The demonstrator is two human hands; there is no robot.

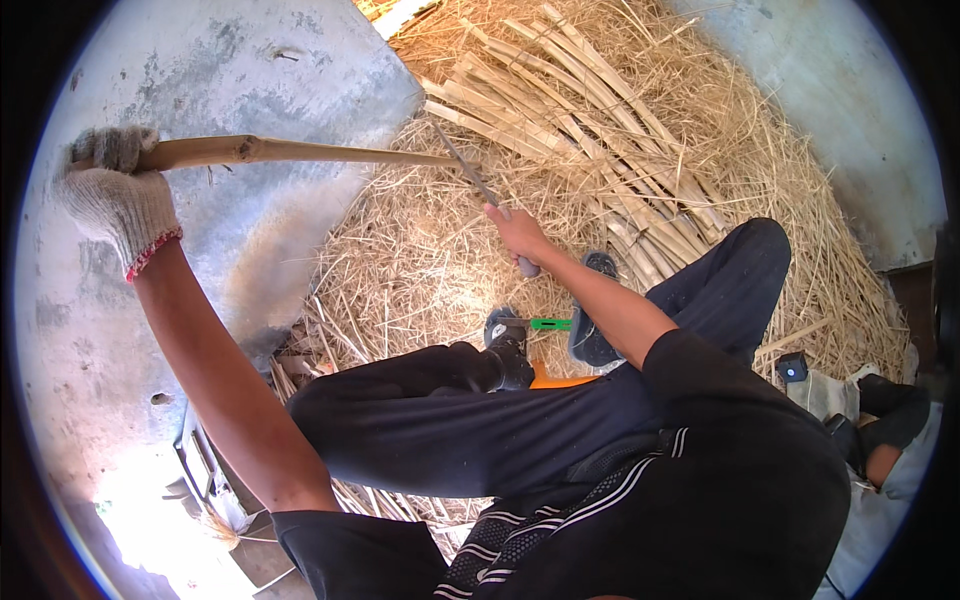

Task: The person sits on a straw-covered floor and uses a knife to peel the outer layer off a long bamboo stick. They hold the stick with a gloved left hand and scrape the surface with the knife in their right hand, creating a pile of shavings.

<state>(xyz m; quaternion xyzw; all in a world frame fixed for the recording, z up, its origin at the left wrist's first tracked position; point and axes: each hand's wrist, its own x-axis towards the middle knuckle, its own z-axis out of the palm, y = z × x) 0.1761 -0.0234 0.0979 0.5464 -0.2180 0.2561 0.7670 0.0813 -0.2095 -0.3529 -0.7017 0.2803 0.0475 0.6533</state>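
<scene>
At the left my left hand, in a knitted white and grey glove with a red-edged cuff, is closed around the thick end of a bamboo strip. The strip reaches right, roughly level, over the shavings. My bare right hand grips the grey handle of a knife. Its long narrow blade points up and left and crosses the strip near the thin right end; whether the two touch I cannot tell. Between my shoes lies a tool with a green handle.
Split bamboo strips lie in a heap at the far right, on a thick bed of shavings. A worn grey-white wall or panel stands left. Something orange shows beside my leg. Another person's arm is at the lower right.
</scene>
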